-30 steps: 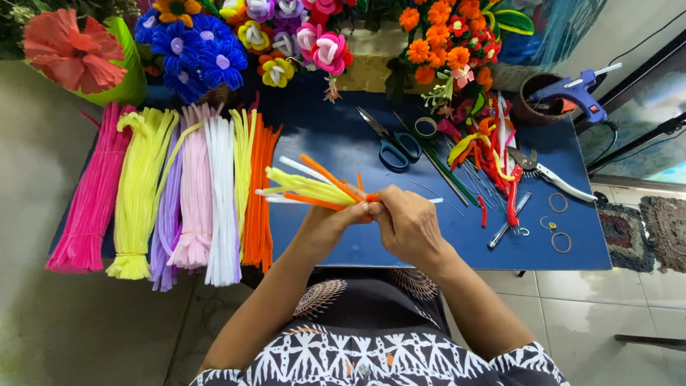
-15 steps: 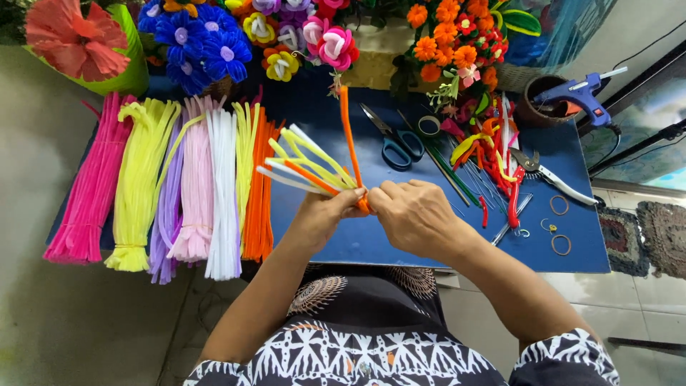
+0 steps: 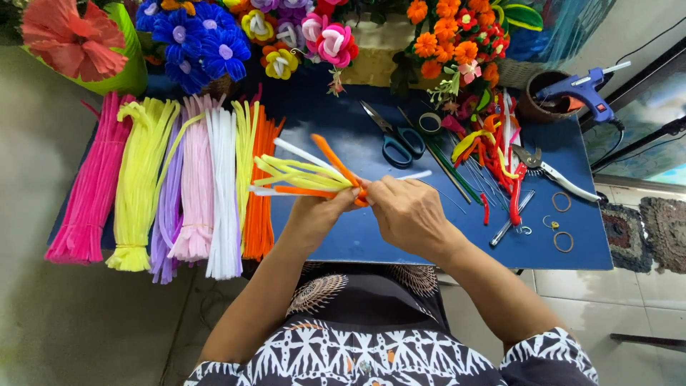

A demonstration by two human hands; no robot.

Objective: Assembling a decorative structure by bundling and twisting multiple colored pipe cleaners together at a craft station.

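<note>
Far left, a red paper flower (image 3: 68, 36) sits in a green pot. On the left of the blue counter (image 3: 343, 114) lie my stems in rows: pink (image 3: 89, 186), yellow (image 3: 139, 179), lilac, pale pink, white (image 3: 223, 193) and orange (image 3: 261, 207), their near ends hanging over the edge.

Just right of them my left hand (image 3: 314, 214) is closed around a small bundle (image 3: 300, 179) of yellow, white and orange stems, held above the middle of the counter, loose ends fanning left. My right hand (image 3: 407, 211) meets it at the pinch, fingers (image 3: 371, 191) pressed together on an orange stem (image 3: 334, 161) that slants up to the far left.

I judge I'm binding the bundle with that orange stem. The next move calls for a firm left grip while the right hand carries the orange stem around the pinch, snug, without letting the fan slip.

Further right lie scissors (image 3: 393, 139), green wires, red and yellow scraps, pruners (image 3: 550, 168), some rings, and a blue glue gun (image 3: 582, 89) at the far right. Finished flowers (image 3: 207, 43) line the far edge.
</note>
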